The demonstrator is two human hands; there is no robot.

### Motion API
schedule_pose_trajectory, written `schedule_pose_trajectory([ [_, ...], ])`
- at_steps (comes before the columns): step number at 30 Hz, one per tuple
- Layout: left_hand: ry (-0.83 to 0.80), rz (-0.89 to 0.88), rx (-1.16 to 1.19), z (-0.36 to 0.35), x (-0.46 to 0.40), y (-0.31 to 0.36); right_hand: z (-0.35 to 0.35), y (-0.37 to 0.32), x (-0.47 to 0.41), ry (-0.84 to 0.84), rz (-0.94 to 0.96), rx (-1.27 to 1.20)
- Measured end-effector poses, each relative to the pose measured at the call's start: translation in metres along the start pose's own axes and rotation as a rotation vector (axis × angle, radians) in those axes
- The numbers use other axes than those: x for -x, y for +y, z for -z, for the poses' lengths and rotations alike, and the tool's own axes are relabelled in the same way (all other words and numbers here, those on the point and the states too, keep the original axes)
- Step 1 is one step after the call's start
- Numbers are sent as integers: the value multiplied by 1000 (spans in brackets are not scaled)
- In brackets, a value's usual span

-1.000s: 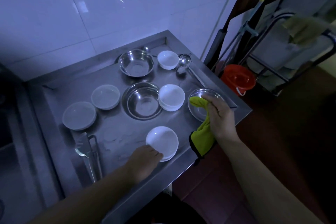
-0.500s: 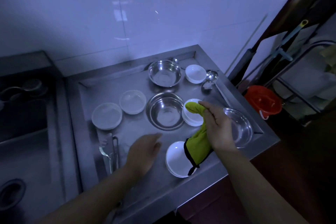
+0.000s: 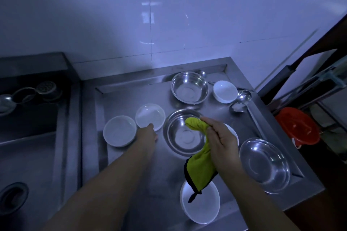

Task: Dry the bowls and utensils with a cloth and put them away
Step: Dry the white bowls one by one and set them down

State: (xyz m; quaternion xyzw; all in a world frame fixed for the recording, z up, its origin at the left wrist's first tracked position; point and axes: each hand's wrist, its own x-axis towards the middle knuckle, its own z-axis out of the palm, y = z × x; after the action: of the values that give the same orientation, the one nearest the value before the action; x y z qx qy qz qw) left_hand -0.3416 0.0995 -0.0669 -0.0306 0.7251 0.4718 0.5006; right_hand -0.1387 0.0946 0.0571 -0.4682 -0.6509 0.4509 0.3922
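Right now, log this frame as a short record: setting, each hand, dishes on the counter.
setting: steel counter beside a sink, dim light
right hand: grips green cloth over centre steel bowl
left hand: reaching to the near rim of a translucent bowl, grip unclear
steel bowls: three
other bowls: five, white or translucent
ladle: far right
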Motion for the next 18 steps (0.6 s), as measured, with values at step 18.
schedule_pose_trajectory([
  [18,-154,-184,182,90,81,21,-10,-12,4,-105,38,-19],
])
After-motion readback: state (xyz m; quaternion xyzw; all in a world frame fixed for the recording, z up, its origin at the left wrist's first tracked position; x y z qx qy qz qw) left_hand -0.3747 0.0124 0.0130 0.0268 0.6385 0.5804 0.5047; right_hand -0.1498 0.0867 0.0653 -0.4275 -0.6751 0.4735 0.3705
